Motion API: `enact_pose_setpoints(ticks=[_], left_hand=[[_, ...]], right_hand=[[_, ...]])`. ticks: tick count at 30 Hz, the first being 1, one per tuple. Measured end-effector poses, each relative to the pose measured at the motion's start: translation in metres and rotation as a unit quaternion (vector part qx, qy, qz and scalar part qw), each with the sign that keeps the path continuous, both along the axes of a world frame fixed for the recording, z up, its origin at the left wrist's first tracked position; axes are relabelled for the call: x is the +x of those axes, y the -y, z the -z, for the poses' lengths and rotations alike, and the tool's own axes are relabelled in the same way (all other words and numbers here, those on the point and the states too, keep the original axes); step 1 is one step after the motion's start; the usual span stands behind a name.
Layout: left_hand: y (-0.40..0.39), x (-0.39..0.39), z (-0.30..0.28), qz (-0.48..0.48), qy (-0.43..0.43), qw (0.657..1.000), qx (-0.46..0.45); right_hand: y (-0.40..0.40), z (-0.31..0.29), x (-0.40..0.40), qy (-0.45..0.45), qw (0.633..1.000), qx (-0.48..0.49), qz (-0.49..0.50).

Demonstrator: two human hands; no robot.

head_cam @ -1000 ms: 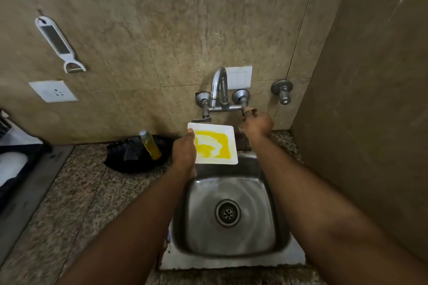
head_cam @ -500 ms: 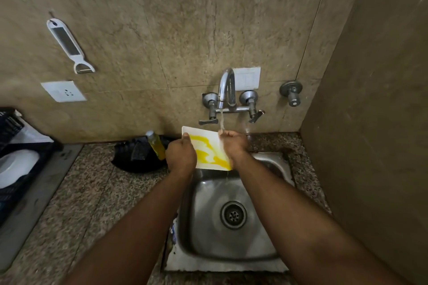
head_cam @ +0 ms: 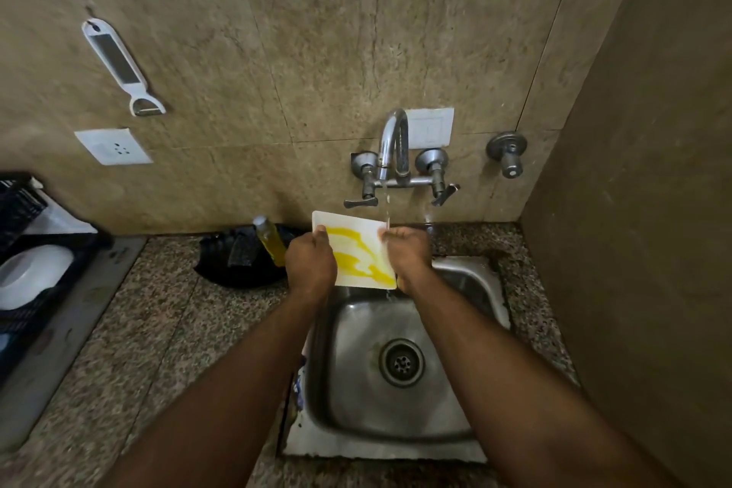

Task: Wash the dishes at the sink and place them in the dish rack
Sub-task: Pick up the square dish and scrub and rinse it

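While water runs from the tap (head_cam: 392, 147) in a thin stream, the square white plate (head_cam: 358, 250), smeared with yellow residue, is held between both hands just below the spout and over the back edge of the sink (head_cam: 396, 388), tilted so that its far edge is higher than its near edge. It lies directly ahead of both hands, its face turned up toward the camera; being nearly square, it shows no clear long axis. The left hand (head_cam: 310, 261) grips the plate's left edge with fingers curled round it, knuckles toward the camera. The right hand (head_cam: 408, 252) sits at the plate's right edge, right under the stream, fingers curled at the rim (whether they wrap the edge or merely rub at it I cannot tell for certain, though it reads as a hold). Both hands are about equally near the plate, and both forearms reach forward from the near side of the sink, converging on it. My judgement is that the rinse has only begun, as most of the yellow smear remains, and the right hand is best placed to wipe across the face while the left steadies. Left of the plate, a bottle of yellow liquid (head_cam: 271, 246) rests on a black tray (head_cam: 233, 261) on the granite counter. Well to the left of the plate stands the black dish rack (head_cam: 23, 210), with a white bowl (head_cam: 33, 275) in it.
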State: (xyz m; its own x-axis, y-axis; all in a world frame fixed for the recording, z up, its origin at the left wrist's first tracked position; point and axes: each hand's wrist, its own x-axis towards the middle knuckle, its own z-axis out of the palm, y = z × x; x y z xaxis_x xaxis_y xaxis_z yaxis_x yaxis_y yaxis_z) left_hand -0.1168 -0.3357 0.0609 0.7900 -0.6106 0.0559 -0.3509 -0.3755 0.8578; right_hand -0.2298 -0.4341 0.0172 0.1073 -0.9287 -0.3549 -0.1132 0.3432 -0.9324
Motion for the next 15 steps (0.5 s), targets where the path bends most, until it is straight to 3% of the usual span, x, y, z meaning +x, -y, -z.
enact_pose_setpoints(ticks=[4, 9, 15], left_hand=[[0.002, -0.006, -0.004, 0.002, -0.001, 1.000, -0.010], [-0.003, 0.001, -0.015, -0.024, 0.040, 0.998, 0.032], [-0.005, -0.013, -0.014, 0.032, 0.051, 0.998, 0.004]], right_hand=[[0.004, -0.009, 0.002, -0.108, 0.992, -0.046, 0.055], [-0.011, -0.013, -0.004, 0.018, 0.997, 0.008, -0.079], [-0.006, -0.030, -0.010, -0.104, 0.992, -0.050, 0.042]])
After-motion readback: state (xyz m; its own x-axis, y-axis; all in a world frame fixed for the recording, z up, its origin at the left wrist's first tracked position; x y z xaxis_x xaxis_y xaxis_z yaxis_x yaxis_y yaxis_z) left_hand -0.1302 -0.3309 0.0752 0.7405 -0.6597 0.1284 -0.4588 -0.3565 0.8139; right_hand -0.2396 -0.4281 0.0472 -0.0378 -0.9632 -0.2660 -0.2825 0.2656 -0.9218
